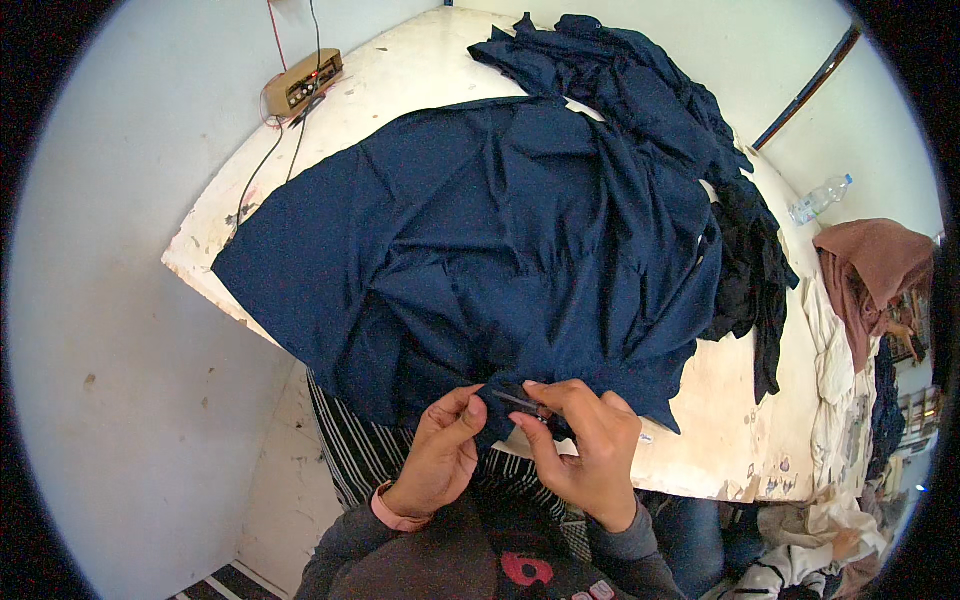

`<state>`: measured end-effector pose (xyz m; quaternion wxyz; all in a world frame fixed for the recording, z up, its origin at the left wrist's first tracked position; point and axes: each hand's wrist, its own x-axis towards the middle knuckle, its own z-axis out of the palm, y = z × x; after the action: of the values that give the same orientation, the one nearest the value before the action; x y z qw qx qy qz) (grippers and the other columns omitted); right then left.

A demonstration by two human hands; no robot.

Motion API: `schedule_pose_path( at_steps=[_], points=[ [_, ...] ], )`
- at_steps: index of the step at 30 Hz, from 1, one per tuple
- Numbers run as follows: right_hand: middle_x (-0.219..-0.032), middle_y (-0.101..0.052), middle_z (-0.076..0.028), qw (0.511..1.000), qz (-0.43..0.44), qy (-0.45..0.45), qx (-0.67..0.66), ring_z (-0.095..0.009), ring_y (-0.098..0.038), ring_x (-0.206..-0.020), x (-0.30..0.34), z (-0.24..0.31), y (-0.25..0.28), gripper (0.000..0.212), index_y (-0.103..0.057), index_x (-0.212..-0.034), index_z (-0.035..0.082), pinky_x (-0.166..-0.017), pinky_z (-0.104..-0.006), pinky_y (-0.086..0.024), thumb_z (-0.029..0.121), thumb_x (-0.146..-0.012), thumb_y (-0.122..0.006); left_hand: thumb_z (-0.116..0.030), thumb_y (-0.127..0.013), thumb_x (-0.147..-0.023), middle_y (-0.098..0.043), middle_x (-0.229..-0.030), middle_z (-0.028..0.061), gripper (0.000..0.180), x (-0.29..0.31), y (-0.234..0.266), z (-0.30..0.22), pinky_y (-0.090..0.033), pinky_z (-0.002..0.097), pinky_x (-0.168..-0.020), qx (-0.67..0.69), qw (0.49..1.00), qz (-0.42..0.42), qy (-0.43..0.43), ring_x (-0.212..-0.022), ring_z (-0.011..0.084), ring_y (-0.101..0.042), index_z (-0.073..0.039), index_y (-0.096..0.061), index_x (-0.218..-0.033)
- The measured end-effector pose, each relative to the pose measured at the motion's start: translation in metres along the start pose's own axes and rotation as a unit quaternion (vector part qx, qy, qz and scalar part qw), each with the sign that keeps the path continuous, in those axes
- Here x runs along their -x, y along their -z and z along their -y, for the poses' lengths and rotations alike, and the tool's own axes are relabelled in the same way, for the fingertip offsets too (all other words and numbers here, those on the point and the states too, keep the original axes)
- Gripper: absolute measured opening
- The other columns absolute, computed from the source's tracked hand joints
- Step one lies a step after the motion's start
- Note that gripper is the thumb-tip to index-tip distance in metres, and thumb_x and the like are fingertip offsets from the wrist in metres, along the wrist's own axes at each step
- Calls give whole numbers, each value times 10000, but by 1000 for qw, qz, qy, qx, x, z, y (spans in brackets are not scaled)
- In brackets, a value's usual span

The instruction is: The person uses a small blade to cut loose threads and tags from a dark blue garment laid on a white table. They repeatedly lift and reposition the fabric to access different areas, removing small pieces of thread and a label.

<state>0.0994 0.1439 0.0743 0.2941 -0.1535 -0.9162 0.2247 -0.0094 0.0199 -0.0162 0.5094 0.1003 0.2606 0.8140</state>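
Note:
A large navy blue cloth garment (470, 230) lies spread and creased over the table, its near edge hanging toward me. My left hand (440, 450) pinches that near edge between thumb and fingers. Close beside it, my right hand (585, 445) grips small thread snips (518, 401), thumb below and fingers above. The metal blades point left toward the pinched cloth, nearly at my left fingertips. Whether the blades touch the cloth I cannot tell.
More navy garments (630, 90) lie heaped at the far side, with black cloth (745, 260) to the right. A beige box with wires (305, 83) stands far left. A clear bottle (820, 200) lies far right. Another person (870, 270) is at the right edge, near white cloth (828, 370).

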Motion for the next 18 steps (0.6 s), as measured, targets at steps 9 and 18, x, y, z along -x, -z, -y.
schedule_pose_path(
  at_steps=[9, 18],
  points=[
    [-859, -706, -15, 999, -12, 22, 41, -161, -660, -661, 1, -3, 5, 270, -704, -1062, 93, -559, -328, -346, 153, -815, -795, -142, -576, -1046, -698, -1220, 61, 251, -4, -5, 2, -506, 299, -1021, 48, 999, 13, 19, -1148, 153, -647, -28, -621, -1265],
    [-884, -741, -15, 999, -16, 26, 28, -158, -666, -668, 1, -8, 0, 276, -719, -996, 87, -575, -320, -313, 124, -748, -834, -119, -583, -1031, -655, -1284, 38, 306, -2, 2, 7, -476, 292, -1062, 80, 995, 33, 56, -1201, 145, -613, -44, -555, -1326]
  ],
)
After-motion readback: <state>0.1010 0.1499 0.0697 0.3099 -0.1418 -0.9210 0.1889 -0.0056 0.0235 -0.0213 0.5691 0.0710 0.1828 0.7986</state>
